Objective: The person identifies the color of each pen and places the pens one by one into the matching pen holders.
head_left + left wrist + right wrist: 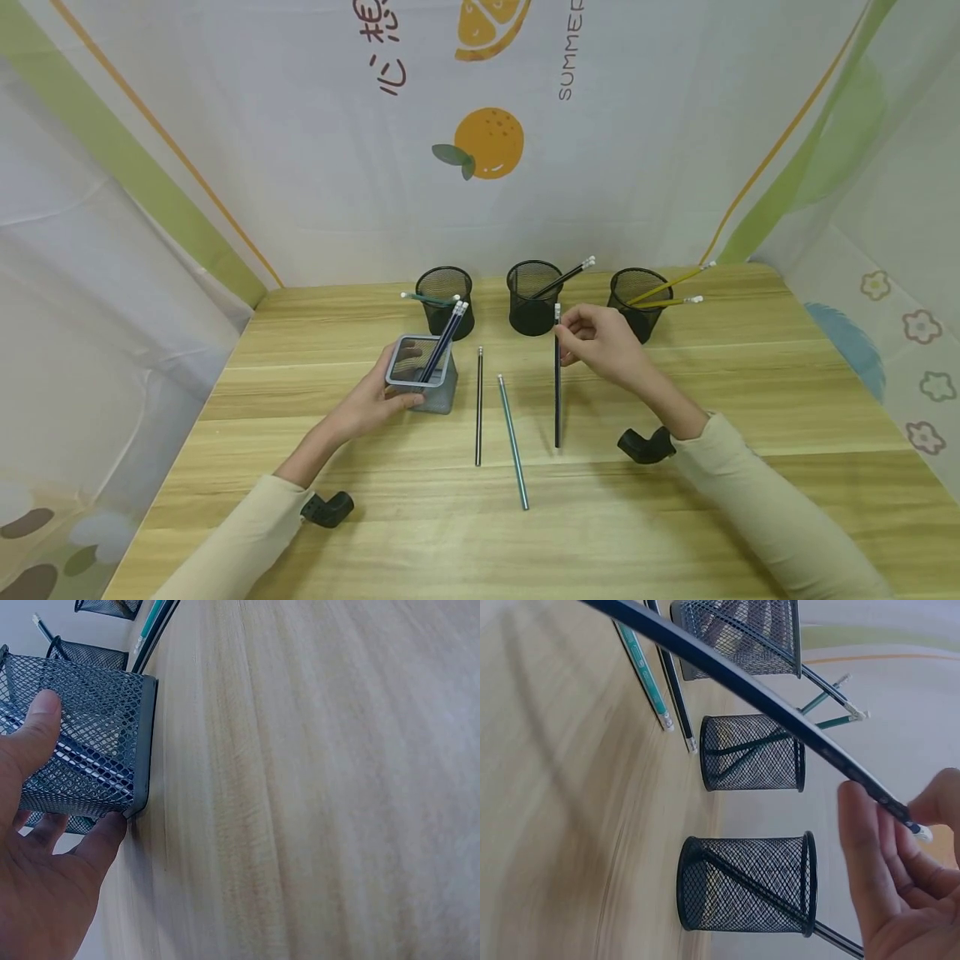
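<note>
My left hand (pixel 366 406) grips a grey square mesh pencil holder (pixel 438 400) from its left side, thumb in front and fingers behind. Dark blue pencils (pixel 444 343) with white eraser ends lean inside it. In the left wrist view, the holder's base (pixel 145 742) is at or just above the table; I cannot tell which. My right hand (pixel 603 343) pinches a dark blue pencil (pixel 780 712) near its eraser end, raised off the table. Between the hands lie a black pencil (pixel 479 408) and a teal pencil (pixel 513 446), erasers pointing away from me.
Three round black mesh holders stand along the back: the left one (pixel 459 321) with green pencils, the middle one (pixel 532 318) with black pencils, the right one (pixel 637 287) with yellow pencils. A printed cloth (pixel 337 183) hangs behind the wooden table (pixel 300 333).
</note>
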### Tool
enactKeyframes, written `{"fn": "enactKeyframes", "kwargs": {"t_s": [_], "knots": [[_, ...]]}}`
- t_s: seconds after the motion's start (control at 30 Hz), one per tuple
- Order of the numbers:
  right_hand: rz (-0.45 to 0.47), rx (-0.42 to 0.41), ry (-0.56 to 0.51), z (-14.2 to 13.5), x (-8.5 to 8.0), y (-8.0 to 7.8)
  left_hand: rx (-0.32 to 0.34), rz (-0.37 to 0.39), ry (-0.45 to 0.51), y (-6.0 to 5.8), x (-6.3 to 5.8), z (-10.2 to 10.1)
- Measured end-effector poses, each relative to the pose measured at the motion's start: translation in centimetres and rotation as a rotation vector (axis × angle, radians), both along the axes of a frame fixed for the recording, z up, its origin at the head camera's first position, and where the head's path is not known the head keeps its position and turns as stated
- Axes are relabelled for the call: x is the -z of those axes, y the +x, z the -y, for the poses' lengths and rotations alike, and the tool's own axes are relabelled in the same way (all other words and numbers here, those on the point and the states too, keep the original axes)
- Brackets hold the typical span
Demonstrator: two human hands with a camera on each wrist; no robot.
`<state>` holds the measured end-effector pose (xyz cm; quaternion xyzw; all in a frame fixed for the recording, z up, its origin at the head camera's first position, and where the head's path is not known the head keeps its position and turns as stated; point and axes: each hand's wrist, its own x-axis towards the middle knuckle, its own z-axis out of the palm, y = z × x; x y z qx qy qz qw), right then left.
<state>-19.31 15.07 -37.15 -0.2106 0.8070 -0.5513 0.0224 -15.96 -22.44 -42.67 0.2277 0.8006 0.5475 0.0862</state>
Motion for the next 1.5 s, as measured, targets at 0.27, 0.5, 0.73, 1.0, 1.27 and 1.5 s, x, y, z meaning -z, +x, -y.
{"fn": "enactKeyframes", "kwargs": {"t_s": [0.27, 0.5, 0.73, 1.0, 1.27, 1.5], "knots": [[-0.046, 0.034, -0.086, -0.8, -0.3, -0.4, -0.002, 0.013, -0.008, 0.0, -0.2, -0.1], [-0.101, 0.026, -0.151, -1.3, -0.6, -0.6, -0.006, 0.016, -0.01, 0.0, -0.1, 0.0], [-0.142, 0.026, -0.179, -1.5, -0.7, -0.6, -0.01, 0.02, -0.011, 0.1, -0.2, -0.1], [-0.191, 0.029, -0.221, -1.6, -0.8, -0.7, -0.014, 0.016, -0.015, 0.1, -0.2, -0.1], [-0.222, 0.032, -0.26, -1.4, -1.1, -0.7, 0.001, -0.009, -0.01, -0.1, 0.0, 0.0], [-0.265, 0.036, -0.279, -0.9, -1.5, -0.9, -0.003, 0.005, -0.008, 0.1, -0.2, 0.0]]}}
